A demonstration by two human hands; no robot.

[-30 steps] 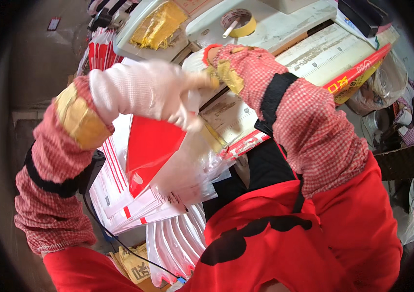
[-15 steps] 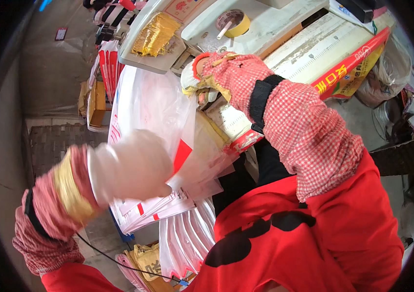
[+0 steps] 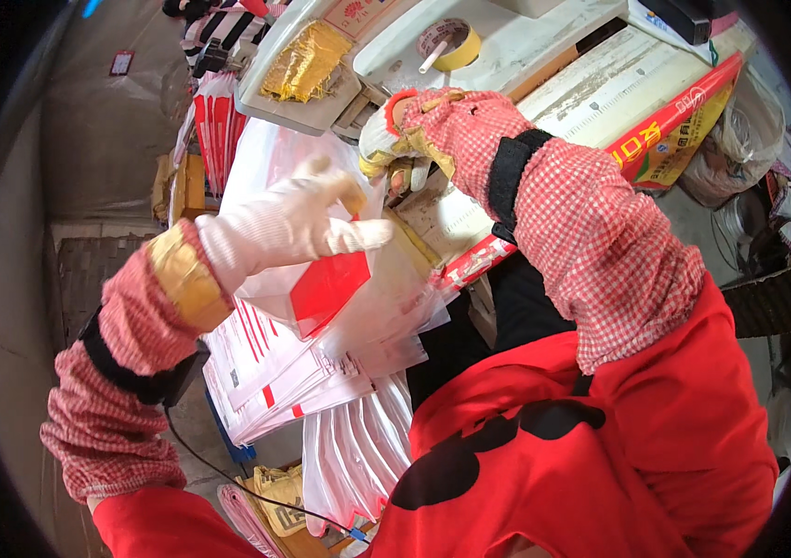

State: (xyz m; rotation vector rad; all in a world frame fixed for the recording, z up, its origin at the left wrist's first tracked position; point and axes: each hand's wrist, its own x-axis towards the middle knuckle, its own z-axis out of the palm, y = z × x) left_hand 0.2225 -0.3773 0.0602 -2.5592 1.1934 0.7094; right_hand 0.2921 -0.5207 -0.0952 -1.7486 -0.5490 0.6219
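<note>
I judge bagging underway: left hand [image 3: 284,228] pinches clear bag [image 3: 372,307] w/ red card [image 3: 326,290]; right hand [image 3: 395,139] grip unclear; next needs steady seating.

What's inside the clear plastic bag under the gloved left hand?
The clear plastic bag shows a red flat piece inside. The left hand covers the bag's top, so anything there is hidden.

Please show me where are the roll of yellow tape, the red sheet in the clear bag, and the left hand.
roll of yellow tape [image 3: 451,45], head view, on its top ring.
red sheet [image 3: 329,286], head view, on its flat middle.
left hand [image 3: 289,221], head view, on the back of the white glove.
</note>
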